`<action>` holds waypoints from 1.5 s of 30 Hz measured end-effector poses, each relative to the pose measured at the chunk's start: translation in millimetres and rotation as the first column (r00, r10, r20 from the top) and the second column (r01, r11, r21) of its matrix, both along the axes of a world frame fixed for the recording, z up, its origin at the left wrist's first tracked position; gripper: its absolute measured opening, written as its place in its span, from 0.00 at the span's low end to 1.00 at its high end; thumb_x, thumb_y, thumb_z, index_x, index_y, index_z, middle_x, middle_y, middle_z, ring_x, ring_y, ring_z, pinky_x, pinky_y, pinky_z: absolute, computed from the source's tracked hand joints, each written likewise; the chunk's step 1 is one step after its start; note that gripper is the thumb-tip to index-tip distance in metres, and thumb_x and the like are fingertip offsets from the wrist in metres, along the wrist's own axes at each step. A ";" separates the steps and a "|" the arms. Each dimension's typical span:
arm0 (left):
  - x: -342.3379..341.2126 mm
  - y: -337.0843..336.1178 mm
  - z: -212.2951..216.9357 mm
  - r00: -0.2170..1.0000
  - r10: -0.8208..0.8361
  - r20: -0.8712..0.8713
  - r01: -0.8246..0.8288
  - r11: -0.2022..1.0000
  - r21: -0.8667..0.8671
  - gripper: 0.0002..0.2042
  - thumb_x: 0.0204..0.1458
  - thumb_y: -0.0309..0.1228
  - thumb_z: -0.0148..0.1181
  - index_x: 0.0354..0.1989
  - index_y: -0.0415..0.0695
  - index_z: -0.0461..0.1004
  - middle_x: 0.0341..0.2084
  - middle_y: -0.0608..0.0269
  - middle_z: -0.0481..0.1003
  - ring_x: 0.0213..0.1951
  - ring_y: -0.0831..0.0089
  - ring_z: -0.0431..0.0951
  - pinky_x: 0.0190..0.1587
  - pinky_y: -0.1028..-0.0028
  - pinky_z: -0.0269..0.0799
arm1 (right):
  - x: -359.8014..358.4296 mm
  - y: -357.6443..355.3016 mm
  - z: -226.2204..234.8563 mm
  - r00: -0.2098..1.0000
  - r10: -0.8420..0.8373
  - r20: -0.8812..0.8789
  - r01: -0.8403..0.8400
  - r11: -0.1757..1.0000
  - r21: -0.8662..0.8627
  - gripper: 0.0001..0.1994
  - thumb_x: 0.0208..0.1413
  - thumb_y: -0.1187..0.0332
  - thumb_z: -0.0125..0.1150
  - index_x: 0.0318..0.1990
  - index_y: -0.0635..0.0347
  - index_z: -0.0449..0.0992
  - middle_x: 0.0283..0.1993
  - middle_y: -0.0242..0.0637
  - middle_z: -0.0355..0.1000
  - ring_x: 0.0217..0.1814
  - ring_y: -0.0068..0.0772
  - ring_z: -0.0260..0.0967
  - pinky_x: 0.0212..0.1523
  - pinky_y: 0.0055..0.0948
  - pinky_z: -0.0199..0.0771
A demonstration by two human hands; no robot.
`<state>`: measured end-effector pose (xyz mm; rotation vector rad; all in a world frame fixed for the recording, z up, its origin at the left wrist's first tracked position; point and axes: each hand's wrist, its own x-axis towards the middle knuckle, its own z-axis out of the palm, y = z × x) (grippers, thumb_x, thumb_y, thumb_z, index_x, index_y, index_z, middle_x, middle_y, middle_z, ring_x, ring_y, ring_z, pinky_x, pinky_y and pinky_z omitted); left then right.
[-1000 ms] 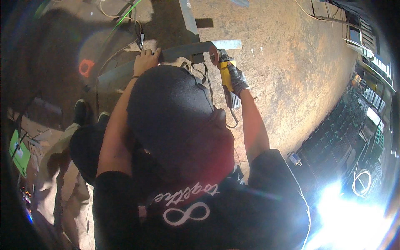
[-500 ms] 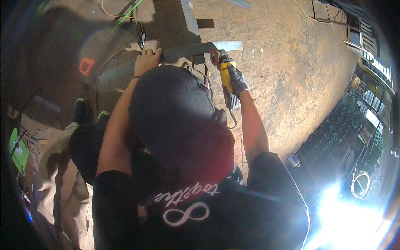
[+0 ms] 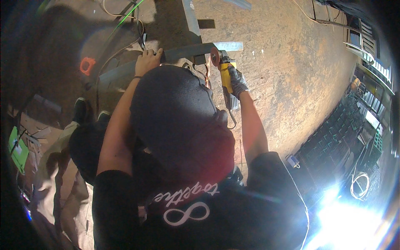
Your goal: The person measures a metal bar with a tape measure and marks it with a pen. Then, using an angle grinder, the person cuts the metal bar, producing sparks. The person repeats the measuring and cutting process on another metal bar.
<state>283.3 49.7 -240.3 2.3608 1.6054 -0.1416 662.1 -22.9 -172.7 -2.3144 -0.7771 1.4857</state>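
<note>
The bare left hand (image 3: 146,61) clamps the long grey metal bar (image 3: 183,52) close to where the reddish disc of the yellow-bodied angle grinder (image 3: 225,77) meets it; a kick or slip of the disc could reach those fingers, and 1 hand's grip may not stop the bar shifting. The gloved right hand (image 3: 237,81) is clenched round the grinder's body. The bar is flat, dull and slightly curved, running from the left hand past the disc above the brown dusty floor (image 3: 291,83).
</note>
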 end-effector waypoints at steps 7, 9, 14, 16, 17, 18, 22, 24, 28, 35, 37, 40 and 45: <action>-0.1 -0.5 -2.3 1.000 -0.004 0.007 0.004 0.999 0.044 0.21 0.59 0.36 0.51 0.62 0.56 0.69 0.41 0.55 0.77 0.45 0.55 0.78 0.41 0.58 0.75 | 8.3 -3.6 -16.8 1.000 0.003 -0.015 -0.003 1.000 0.014 0.34 0.60 0.36 0.50 0.45 0.65 0.78 0.34 0.41 0.77 0.32 0.33 0.74 0.33 0.34 0.73; -0.6 -0.9 -3.2 1.000 -0.007 0.005 0.007 0.999 0.050 0.20 0.59 0.36 0.50 0.62 0.56 0.69 0.41 0.55 0.77 0.45 0.55 0.78 0.41 0.58 0.75 | 8.1 -3.5 -19.3 0.999 -0.024 -0.047 0.025 1.000 0.012 0.35 0.60 0.36 0.50 0.45 0.66 0.78 0.34 0.41 0.77 0.32 0.34 0.74 0.34 0.34 0.73; 1.5 1.1 3.4 1.000 -0.003 -0.025 0.002 1.000 -0.003 0.21 0.59 0.36 0.51 0.62 0.56 0.68 0.41 0.54 0.77 0.46 0.55 0.78 0.43 0.57 0.74 | 10.4 -3.4 -20.6 1.000 0.016 -0.013 -0.016 1.000 0.005 0.34 0.60 0.36 0.50 0.46 0.65 0.78 0.35 0.43 0.77 0.33 0.35 0.75 0.35 0.35 0.74; 0.5 0.9 2.1 1.000 -0.009 -0.014 0.009 1.000 -0.003 0.21 0.59 0.36 0.51 0.63 0.56 0.68 0.42 0.54 0.77 0.46 0.55 0.78 0.44 0.57 0.74 | 10.8 -3.3 -20.0 0.999 0.035 0.013 -0.035 0.999 0.000 0.34 0.60 0.36 0.49 0.47 0.65 0.78 0.36 0.44 0.78 0.35 0.37 0.76 0.37 0.36 0.74; 0.1 1.1 1.5 1.000 -0.012 -0.008 0.012 1.000 -0.004 0.22 0.59 0.36 0.51 0.63 0.56 0.67 0.42 0.54 0.77 0.46 0.55 0.78 0.44 0.57 0.74 | 11.7 -3.7 -20.5 0.998 0.053 0.038 -0.054 0.999 0.002 0.34 0.60 0.36 0.49 0.47 0.65 0.78 0.36 0.46 0.78 0.36 0.39 0.76 0.37 0.37 0.74; -0.3 1.5 1.0 1.000 -0.016 -0.010 0.016 1.000 -0.006 0.22 0.59 0.36 0.51 0.63 0.55 0.67 0.42 0.54 0.77 0.46 0.54 0.78 0.44 0.57 0.74 | 12.7 -4.1 -20.9 0.995 0.071 0.063 -0.072 0.997 0.004 0.35 0.61 0.36 0.49 0.48 0.65 0.78 0.37 0.47 0.78 0.36 0.40 0.77 0.38 0.38 0.74; 3.5 3.2 3.6 1.000 -0.012 -0.007 0.012 1.000 -0.027 0.22 0.59 0.37 0.51 0.63 0.55 0.67 0.43 0.53 0.76 0.47 0.54 0.78 0.45 0.56 0.74 | 14.4 -4.5 -19.5 0.993 0.087 0.080 -0.089 0.996 0.018 0.35 0.59 0.35 0.51 0.48 0.64 0.77 0.37 0.42 0.76 0.35 0.36 0.74 0.37 0.36 0.74; 1.3 1.0 3.5 1.000 -0.001 -0.009 0.001 1.000 -0.015 0.21 0.59 0.37 0.51 0.62 0.55 0.68 0.42 0.53 0.76 0.46 0.54 0.78 0.44 0.56 0.74 | 0.7 4.2 0.2 0.987 0.122 0.103 -0.122 0.993 -0.004 0.36 0.60 0.36 0.49 0.50 0.66 0.77 0.40 0.50 0.79 0.40 0.45 0.78 0.42 0.40 0.75; -5.5 0.4 -11.6 0.999 -0.049 -0.005 0.049 0.990 0.129 0.18 0.59 0.38 0.52 0.59 0.55 0.71 0.35 0.57 0.77 0.40 0.56 0.80 0.37 0.59 0.76 | -9.7 11.9 10.7 0.975 0.151 0.162 -0.153 0.988 -0.004 0.37 0.60 0.36 0.50 0.51 0.68 0.76 0.42 0.52 0.79 0.43 0.47 0.78 0.43 0.40 0.75; -3.3 0.1 -23.0 0.996 -0.089 0.017 0.080 0.956 0.282 0.16 0.59 0.39 0.52 0.55 0.56 0.73 0.30 0.60 0.76 0.36 0.58 0.80 0.32 0.61 0.76 | 16.7 4.6 -36.1 0.974 0.134 0.182 -0.144 0.989 0.044 0.35 0.60 0.34 0.51 0.48 0.64 0.78 0.37 0.43 0.77 0.35 0.37 0.72 0.39 0.38 0.73; 1.6 -3.0 -11.6 0.998 -0.055 0.022 0.050 0.977 0.207 0.17 0.58 0.39 0.52 0.56 0.56 0.72 0.32 0.59 0.76 0.37 0.58 0.80 0.34 0.60 0.76 | 15.7 4.3 -36.4 0.969 0.140 0.202 -0.151 0.988 0.042 0.35 0.60 0.35 0.52 0.48 0.64 0.78 0.37 0.43 0.77 0.35 0.36 0.71 0.39 0.38 0.73; -3.1 -4.8 -12.4 0.999 -0.039 0.013 0.037 0.991 0.129 0.19 0.58 0.40 0.52 0.59 0.55 0.70 0.35 0.58 0.76 0.40 0.58 0.80 0.37 0.59 0.76 | 12.7 6.3 -35.0 0.947 0.201 0.251 -0.221 0.974 0.053 0.34 0.60 0.36 0.53 0.48 0.63 0.78 0.36 0.41 0.77 0.34 0.34 0.71 0.37 0.38 0.73; -0.1 2.8 -11.9 0.997 -0.075 0.007 0.075 0.994 0.081 0.22 0.58 0.42 0.52 0.62 0.55 0.67 0.39 0.56 0.76 0.42 0.57 0.79 0.38 0.59 0.76 | 33.3 -0.7 -65.5 0.958 0.176 0.227 -0.196 0.978 0.069 0.34 0.60 0.36 0.53 0.48 0.63 0.78 0.37 0.39 0.77 0.35 0.31 0.70 0.38 0.36 0.73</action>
